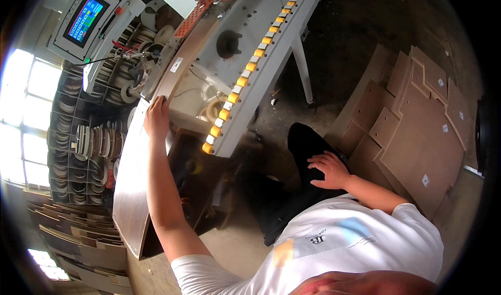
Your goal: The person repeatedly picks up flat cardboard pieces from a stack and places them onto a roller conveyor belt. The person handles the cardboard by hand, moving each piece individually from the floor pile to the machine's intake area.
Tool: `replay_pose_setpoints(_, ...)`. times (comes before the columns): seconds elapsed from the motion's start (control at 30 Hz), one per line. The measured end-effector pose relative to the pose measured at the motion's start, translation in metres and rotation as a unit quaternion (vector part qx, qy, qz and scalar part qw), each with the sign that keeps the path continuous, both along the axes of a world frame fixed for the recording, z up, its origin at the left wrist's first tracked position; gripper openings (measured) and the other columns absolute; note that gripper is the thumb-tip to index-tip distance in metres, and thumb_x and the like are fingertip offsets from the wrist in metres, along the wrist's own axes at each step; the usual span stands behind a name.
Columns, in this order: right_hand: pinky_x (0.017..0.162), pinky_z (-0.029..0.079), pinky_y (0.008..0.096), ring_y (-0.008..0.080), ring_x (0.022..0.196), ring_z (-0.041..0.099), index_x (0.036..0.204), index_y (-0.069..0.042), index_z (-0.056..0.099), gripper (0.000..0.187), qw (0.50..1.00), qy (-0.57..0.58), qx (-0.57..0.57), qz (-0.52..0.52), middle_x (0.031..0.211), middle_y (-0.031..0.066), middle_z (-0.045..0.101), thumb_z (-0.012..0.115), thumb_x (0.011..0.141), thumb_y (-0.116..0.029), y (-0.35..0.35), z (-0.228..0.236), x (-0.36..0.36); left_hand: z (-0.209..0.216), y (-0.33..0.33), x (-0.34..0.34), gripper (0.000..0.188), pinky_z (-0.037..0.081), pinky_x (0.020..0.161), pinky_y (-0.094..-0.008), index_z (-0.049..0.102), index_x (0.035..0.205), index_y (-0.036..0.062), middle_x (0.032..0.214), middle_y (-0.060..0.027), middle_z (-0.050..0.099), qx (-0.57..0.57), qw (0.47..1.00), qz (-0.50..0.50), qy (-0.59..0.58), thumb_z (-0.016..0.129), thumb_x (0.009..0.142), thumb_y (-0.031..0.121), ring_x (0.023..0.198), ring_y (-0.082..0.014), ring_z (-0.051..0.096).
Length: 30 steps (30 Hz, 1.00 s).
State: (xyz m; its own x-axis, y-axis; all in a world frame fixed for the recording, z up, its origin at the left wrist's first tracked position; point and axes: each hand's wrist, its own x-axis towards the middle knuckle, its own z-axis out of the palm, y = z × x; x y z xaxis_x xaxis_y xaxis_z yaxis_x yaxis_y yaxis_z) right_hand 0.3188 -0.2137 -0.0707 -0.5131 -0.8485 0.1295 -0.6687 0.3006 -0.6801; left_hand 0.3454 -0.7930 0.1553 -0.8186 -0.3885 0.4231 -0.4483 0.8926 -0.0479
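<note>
My left hand (156, 116) rests on the top edge of a long brown board (130, 185), fingers curled over it; the board stands on edge against a grey machine (245, 28) and its far end runs into the machine's feed. My right hand (330, 169) lies flat and open on my black trouser leg (300, 154), holding nothing. I wear a white T-shirt.
A row of yellow and white rollers (245, 70) lines the machine's edge. A control screen (83, 19) hangs upper left. Racks of coiled edge strip (88, 138) stand at left. Cut brown panels (417, 122) are stacked on the floor at right, more boards (73, 237) lower left.
</note>
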Motion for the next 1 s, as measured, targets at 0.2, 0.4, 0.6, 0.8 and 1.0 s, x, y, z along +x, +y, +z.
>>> replay_pose_setpoints(0.2, 0.119, 0.035, 0.0528, 0.0282, 0.130, 0.058, 0.117, -0.015, 0.068, 0.047, 1.000, 0.001, 0.000, -0.002, 0.137, 0.0051, 0.066, 0.080, 0.078, -0.037, -0.008, -0.001, -0.006, 0.005, -0.008, -0.046, 0.038, 0.052, 0.098, -0.0427, 0.067, 0.134, 0.0144, 0.137, -0.0045, 0.068, 0.000, 0.999, 0.046, -0.025, 0.052, 0.106, 0.035, 0.121, -0.0319, 0.065)
replay_pose_setpoints(0.4, 0.116, 0.037, 0.0497, 0.0278, 0.125, 0.060, 0.115, -0.015, 0.069, 0.042, 1.000, -0.003, -0.006, -0.017, 0.133, 0.0037, 0.068, 0.080, 0.078, -0.034, -0.010, -0.001, -0.006, -0.007, -0.012, -0.069, 0.036, 0.052, 0.099, -0.0420, 0.068, 0.132, 0.0179, 0.136, -0.0035, 0.069, -0.037, 0.997, 0.066, -0.007, 0.052, 0.105, 0.037, 0.123, -0.0309, 0.064)
replay_pose_setpoints(0.6, 0.112, 0.039, 0.0461, 0.0269, 0.119, 0.062, 0.111, -0.016, 0.071, 0.038, 0.999, -0.012, -0.021, -0.031, 0.126, 0.0012, 0.071, 0.081, 0.077, -0.030, -0.017, -0.001, -0.012, -0.019, -0.027, -0.062, 0.033, 0.052, 0.098, -0.0423, 0.072, 0.123, 0.0165, 0.126, -0.0059, 0.073, -0.017, 0.995, 0.050, 0.079, 0.062, 0.099, 0.038, 0.118, -0.0306, 0.066)
replay_pose_setpoints(0.8, 0.109, 0.041, 0.0438, 0.0263, 0.115, 0.063, 0.108, -0.017, 0.072, 0.034, 0.998, -0.009, -0.027, -0.058, 0.120, -0.0006, 0.073, 0.081, 0.077, -0.028, -0.017, -0.008, -0.013, -0.005, -0.019, -0.045, 0.033, 0.053, 0.093, -0.0421, 0.076, 0.112, 0.0170, 0.115, -0.0040, 0.075, -0.007, 0.994, 0.076, 0.078, 0.071, 0.091, 0.041, 0.112, -0.0293, 0.067)
replay_pose_setpoints(1.0, 0.105, 0.043, 0.0426, 0.0261, 0.111, 0.065, 0.103, -0.017, 0.073, 0.028, 0.996, 0.004, -0.040, -0.077, 0.114, -0.0010, 0.074, 0.080, 0.076, -0.024, -0.019, -0.010, -0.013, -0.004, -0.008, -0.049, 0.026, 0.054, 0.089, -0.0418, 0.077, 0.110, 0.0209, 0.116, -0.0001, 0.075, -0.026, 0.994, 0.091, 0.062, 0.068, 0.094, 0.041, 0.112, -0.0283, 0.067)
